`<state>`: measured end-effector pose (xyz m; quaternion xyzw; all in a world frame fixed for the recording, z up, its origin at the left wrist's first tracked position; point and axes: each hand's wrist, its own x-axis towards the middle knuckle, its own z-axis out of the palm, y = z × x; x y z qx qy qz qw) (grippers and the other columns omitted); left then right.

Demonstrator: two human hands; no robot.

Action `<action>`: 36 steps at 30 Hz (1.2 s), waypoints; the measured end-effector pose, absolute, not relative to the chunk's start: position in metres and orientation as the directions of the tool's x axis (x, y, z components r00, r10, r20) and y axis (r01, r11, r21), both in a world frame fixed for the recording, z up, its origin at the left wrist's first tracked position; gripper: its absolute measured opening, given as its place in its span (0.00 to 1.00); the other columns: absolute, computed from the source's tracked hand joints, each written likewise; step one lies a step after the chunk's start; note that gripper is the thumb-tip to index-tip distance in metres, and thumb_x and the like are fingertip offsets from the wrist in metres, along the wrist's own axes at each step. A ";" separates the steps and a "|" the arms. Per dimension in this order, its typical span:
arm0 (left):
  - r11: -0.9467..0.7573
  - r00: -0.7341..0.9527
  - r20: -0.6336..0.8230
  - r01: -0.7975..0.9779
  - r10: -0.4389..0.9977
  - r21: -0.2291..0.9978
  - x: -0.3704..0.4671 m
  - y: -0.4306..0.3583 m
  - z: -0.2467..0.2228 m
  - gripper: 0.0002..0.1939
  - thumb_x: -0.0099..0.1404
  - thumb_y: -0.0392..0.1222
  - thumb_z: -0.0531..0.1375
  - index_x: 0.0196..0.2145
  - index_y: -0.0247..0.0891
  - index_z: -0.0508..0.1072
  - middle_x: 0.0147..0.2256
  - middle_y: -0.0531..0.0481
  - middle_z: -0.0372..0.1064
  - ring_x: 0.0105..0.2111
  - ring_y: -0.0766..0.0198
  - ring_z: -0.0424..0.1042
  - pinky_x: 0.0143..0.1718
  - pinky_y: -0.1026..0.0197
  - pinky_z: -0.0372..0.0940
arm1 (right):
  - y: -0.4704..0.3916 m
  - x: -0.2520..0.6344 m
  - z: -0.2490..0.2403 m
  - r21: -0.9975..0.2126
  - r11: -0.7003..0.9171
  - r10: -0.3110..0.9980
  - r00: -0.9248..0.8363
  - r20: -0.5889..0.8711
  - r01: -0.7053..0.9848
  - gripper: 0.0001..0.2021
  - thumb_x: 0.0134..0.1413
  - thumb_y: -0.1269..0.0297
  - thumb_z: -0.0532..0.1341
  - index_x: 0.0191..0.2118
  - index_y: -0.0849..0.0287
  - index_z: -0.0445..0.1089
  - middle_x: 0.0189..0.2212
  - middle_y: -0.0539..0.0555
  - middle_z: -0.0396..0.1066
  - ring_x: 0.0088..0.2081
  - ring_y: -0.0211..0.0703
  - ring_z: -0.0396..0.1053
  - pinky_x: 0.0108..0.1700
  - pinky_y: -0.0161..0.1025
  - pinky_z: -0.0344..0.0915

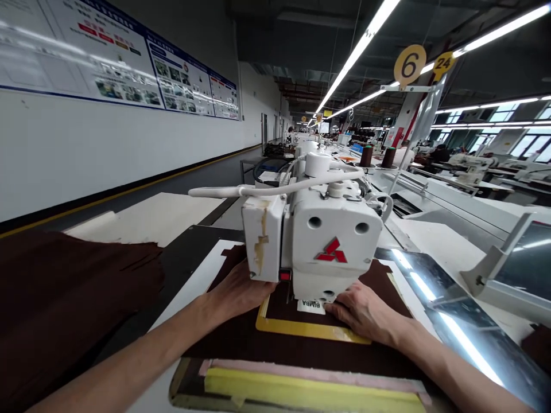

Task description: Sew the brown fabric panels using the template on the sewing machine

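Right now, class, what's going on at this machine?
A person has both bare hands at a white sewing machine. The left hand rests on dark brown material, its fingertips hidden behind the machine. The right hand is beside a white label reading BIMBA, upside down, inside a yellow border. The needle is hidden, so stitching can't be confirmed.

The label (311, 307) lies on fabric (224, 339) beneath the machine head (336, 241).

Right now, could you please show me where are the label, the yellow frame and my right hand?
Label (311, 308): head view, middle of its face.
Yellow frame (310, 331): head view, its near bar.
Right hand (364, 310): head view, back of the hand.
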<state>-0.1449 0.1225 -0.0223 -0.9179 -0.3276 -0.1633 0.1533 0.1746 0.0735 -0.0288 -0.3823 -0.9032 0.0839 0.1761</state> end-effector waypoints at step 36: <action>-0.703 0.521 0.608 0.705 0.599 0.089 -0.232 0.103 -0.039 0.12 0.75 0.40 0.58 0.52 0.40 0.76 0.46 0.44 0.78 0.51 0.51 0.76 0.53 0.49 0.70 | 0.079 0.175 -0.023 -0.276 0.749 0.661 -0.706 0.254 0.602 0.12 0.74 0.62 0.55 0.51 0.60 0.73 0.56 0.60 0.70 0.58 0.50 0.65 0.62 0.49 0.60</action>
